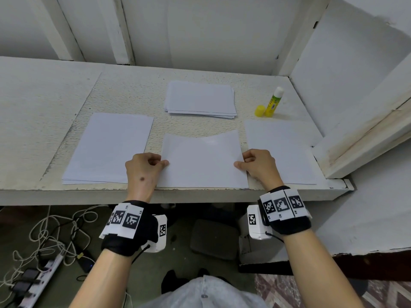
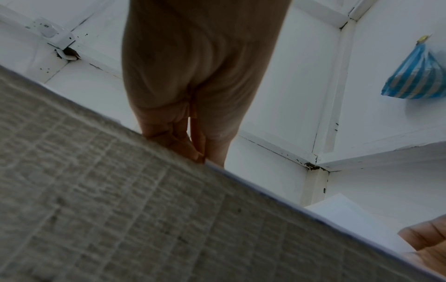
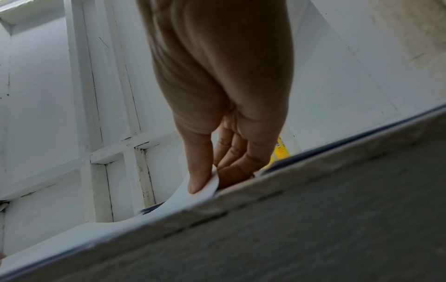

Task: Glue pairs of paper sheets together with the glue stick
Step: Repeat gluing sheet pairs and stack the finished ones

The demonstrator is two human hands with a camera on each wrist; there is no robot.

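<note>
White paper sheet (image 1: pixel 201 161) held at both side edges, bowed down in the middle.

Left hand (image 1: pixel 142 168) pinches the left edge between thumb and curled fingers; right hand (image 1: pixel 259 165) pinches the right edge the same way, thumb (image 3: pixel 199 167) on top. The sheet's near edge lies at the front of the rough, speckled white shelf (image 1: pixel 133 90). A flat sheet (image 1: pixel 109 147) lies just left, another (image 1: pixel 282 150) just right. A paper stack (image 1: pixel 200 98) sits farther back. The yellow glue stick (image 1: pixel 274 102) stands upright at the back right, its yellow cap (image 1: pixel 259 111) off and touching it. White painted wood walls (image 1: pixel 200 30) stand around.
</note>
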